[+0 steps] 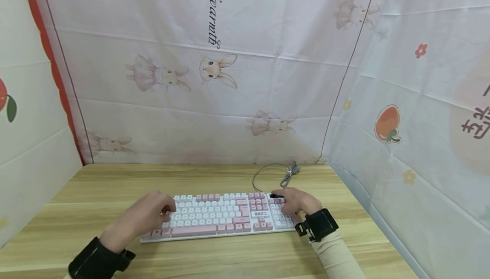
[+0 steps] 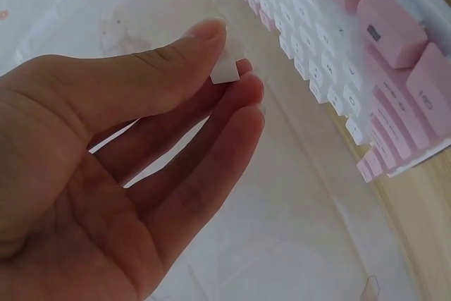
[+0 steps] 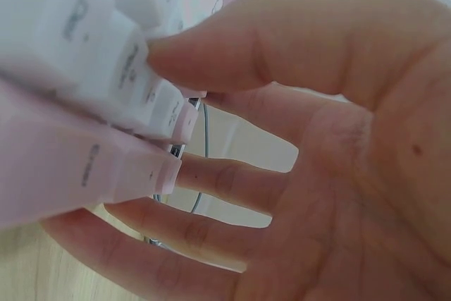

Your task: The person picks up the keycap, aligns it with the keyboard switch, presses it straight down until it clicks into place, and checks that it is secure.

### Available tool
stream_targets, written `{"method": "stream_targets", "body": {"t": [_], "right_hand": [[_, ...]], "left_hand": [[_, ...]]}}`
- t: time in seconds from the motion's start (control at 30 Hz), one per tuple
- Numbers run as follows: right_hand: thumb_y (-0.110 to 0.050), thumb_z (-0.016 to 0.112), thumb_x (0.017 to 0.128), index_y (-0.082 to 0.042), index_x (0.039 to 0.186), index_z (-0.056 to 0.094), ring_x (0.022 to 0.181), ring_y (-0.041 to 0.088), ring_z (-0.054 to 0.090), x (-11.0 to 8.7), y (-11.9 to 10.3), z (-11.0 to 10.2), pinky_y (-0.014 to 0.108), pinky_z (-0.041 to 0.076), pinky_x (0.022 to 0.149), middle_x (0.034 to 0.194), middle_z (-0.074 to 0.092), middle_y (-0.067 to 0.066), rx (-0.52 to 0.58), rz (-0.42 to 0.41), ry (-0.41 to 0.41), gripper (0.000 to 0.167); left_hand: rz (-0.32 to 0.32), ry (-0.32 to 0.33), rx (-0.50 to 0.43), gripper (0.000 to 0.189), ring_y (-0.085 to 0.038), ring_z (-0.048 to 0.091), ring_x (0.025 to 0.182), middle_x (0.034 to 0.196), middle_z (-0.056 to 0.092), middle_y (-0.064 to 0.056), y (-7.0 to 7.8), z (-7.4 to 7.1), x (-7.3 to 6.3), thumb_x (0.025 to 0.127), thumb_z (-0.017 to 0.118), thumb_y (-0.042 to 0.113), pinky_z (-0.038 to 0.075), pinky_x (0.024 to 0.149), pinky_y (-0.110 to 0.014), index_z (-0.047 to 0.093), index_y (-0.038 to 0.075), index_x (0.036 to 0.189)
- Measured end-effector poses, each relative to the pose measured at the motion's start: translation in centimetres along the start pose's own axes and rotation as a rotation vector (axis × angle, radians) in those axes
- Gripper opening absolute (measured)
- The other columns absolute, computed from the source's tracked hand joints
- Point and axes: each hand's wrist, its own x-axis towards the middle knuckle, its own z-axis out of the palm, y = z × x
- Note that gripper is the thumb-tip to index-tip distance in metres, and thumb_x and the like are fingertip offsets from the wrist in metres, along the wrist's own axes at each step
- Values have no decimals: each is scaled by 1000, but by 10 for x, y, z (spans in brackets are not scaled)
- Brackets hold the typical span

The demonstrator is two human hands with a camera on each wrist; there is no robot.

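A white and pink keyboard [image 1: 206,211] lies on the wooden table [image 1: 214,257] in the head view. Over its left end, my left hand [image 1: 147,213] pinches a small white keycap [image 2: 225,71] between thumb and fingertips, held apart from the keys in the left wrist view. My right hand [image 1: 300,201] grips the keyboard's right end. Its thumb [image 3: 211,51] lies against the white number keys, while the other fingers reach along the right edge beside the pink Enter key [image 3: 84,160]. Parts of those fingers are hidden behind the keys.
A grey cable [image 1: 289,176] lies partly coiled and tied behind the keyboard's right side. A printed cloth with rabbits [image 1: 229,134] hangs at the table's back edge, and cloth panels [image 1: 383,185] stand along both sides. Each wrist wears a black strap [image 1: 319,224].
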Motion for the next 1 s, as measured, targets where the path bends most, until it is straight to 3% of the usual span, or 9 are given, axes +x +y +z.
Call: {"method": "stream_targets", "body": {"t": [0.5, 0.7, 1.0], "right_hand": [[8, 63, 78, -17, 154, 48, 56, 14, 53, 1, 1, 2, 29, 49, 51, 140, 57, 17, 1, 5, 4, 82], [8, 63, 78, -18, 154, 48, 53, 13, 51, 2, 1, 2, 30, 50, 51, 135, 58, 15, 5, 14, 4, 82], [7, 64, 78, -17, 154, 49, 58, 15, 55, 0, 0, 1, 29, 50, 52, 139, 57, 16, -5, 10, 3, 81]], "left_hand": [[-45, 56, 22, 18, -9, 60, 77, 87, 73, -1, -4, -3, 13, 82, 80, -5, 55, 68, -31, 79, 8, 93], [-32, 60, 34, 20, -10, 61, 77, 87, 74, -1, -6, -4, 18, 80, 80, -8, 56, 70, -33, 79, 8, 92], [-72, 66, 48, 20, -14, 59, 78, 87, 72, -1, -5, -7, 23, 81, 80, -6, 56, 72, -37, 78, 9, 94]]}}
